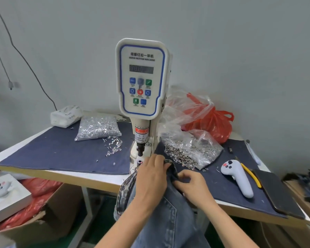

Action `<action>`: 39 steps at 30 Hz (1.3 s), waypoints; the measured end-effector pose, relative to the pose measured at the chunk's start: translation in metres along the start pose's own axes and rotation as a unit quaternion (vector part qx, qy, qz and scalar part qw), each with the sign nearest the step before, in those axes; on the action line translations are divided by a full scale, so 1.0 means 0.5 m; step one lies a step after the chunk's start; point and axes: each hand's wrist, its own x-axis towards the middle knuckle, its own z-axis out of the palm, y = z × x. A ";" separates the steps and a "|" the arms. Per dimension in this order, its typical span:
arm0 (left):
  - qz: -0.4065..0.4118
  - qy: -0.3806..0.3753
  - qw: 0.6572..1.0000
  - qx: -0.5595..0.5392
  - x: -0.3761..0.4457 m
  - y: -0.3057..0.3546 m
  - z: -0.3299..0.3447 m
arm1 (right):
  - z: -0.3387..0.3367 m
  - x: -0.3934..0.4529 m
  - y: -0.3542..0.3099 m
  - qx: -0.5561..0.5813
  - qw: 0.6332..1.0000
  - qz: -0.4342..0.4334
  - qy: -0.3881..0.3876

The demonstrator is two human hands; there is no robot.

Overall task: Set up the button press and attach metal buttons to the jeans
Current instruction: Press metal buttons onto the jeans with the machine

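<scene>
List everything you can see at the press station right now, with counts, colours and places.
Button press: one, white with blue trim, centre of table.
Table cover: one, dark blue, over the table top.
Jeans: one pair, blue, draped from the press base down toward the camera.
Bag of rivets: one, clear, silver contents, left of press; loose ones spilled beside it.
Bag of buttons: one, clear, right of press.
Red bag: one, behind the bag of buttons.
Handheld controller: one, grey, right on table.
Yellow tool: one, beside the controller.
Cardboard box: one, brown, under the table, left.
Left hand: grips the jeans near the press.
Right hand: pinches the jeans edge.
</scene>
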 end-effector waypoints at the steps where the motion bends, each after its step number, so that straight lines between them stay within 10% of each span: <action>1: -0.012 0.021 1.000 -0.006 0.002 0.004 0.000 | -0.006 -0.001 -0.004 0.030 0.999 0.009 -0.010; 16: 0.042 0.090 0.993 -0.062 0.114 0.085 -0.086 | -0.059 0.040 -0.143 0.440 0.895 0.039 0.070; 23: 0.012 -0.012 0.994 -0.104 0.049 0.053 -0.043 | -0.006 -0.008 -0.075 0.323 0.925 0.118 0.163; 31: -0.058 0.028 0.909 -0.412 0.041 0.087 -0.049 | -0.062 -0.050 -0.125 0.222 0.898 -0.063 0.375; 39: -0.149 -0.147 0.970 -0.126 -0.004 -0.042 0.073 | 0.017 0.045 0.017 0.050 0.986 0.017 0.157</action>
